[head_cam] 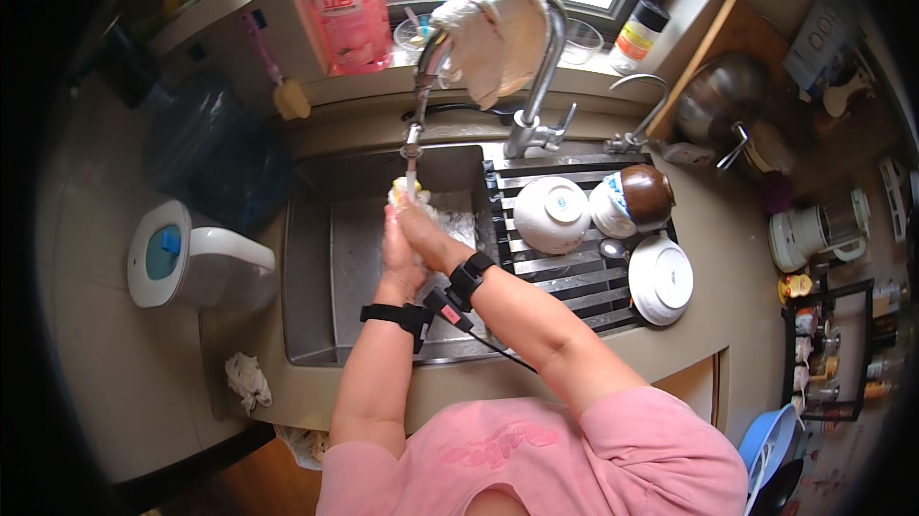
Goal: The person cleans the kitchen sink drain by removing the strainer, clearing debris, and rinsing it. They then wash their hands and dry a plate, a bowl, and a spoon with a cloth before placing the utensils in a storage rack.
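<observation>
Water runs from the metal faucet point(411, 134) onto a small yellow and white item point(402, 189), perhaps a sponge, at my fingertips. My left hand point(397, 250) and my right hand point(428, 232) are pressed together around it, over the stainless steel sink point(352, 300). Their fingers partly hide the item. Black straps with small devices circle both wrists. A pale cloth point(495, 42) hangs over the faucet's arched neck. On the drying rack point(574, 300), right of the sink, lie an upturned white bowl point(542, 218), a brown bowl point(646, 196), a white dish point(660, 281) and a spoon point(612, 249).
A white-lidded pitcher point(222, 265) and a crumpled tissue point(248, 381) are left of the sink. Behind it, a pink detergent bottle point(352, 20) stands on the sill. A small curved tap point(632, 139) rises at the back right. A blender point(808, 232) stands far right.
</observation>
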The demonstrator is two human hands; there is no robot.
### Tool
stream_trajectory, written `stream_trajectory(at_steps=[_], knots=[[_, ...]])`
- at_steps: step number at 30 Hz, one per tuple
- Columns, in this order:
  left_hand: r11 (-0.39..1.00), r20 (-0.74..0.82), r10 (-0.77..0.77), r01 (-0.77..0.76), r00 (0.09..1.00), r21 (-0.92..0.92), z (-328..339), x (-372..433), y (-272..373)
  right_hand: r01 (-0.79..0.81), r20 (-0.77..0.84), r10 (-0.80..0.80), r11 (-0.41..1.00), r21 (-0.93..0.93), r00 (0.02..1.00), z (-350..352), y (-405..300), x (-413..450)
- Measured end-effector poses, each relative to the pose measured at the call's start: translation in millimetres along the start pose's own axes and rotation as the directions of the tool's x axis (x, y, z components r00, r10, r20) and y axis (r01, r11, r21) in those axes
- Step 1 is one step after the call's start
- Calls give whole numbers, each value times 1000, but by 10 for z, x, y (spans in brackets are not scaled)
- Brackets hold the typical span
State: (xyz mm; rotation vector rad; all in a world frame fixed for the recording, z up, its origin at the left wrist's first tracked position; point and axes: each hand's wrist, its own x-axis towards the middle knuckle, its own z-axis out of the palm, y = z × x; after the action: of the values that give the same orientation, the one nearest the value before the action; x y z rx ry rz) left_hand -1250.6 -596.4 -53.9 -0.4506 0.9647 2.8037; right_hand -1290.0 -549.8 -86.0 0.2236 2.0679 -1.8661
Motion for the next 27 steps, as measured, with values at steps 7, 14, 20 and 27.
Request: stream_trajectory(at_steps=[7, 14, 20, 27], knots=[[998, -3, -46, 46, 999, -45, -167, 168, 43, 324, -33, -326, 944, -53, 945, 42, -301, -367], [995, 22, -33, 35, 999, -93, -235, 249, 203, 163, 195, -196, 971, 174, 961, -133, -445, -565], [988, 11, -139, 139, 990, -62, -37, 77, 317, -432, 474, 99, 601, 672, 875, -213, -511, -348], [971, 60, -234, 231, 970, 62, -90, 143, 271, -102, 49, 90, 788, 607, 995, 54, -358, -201]])
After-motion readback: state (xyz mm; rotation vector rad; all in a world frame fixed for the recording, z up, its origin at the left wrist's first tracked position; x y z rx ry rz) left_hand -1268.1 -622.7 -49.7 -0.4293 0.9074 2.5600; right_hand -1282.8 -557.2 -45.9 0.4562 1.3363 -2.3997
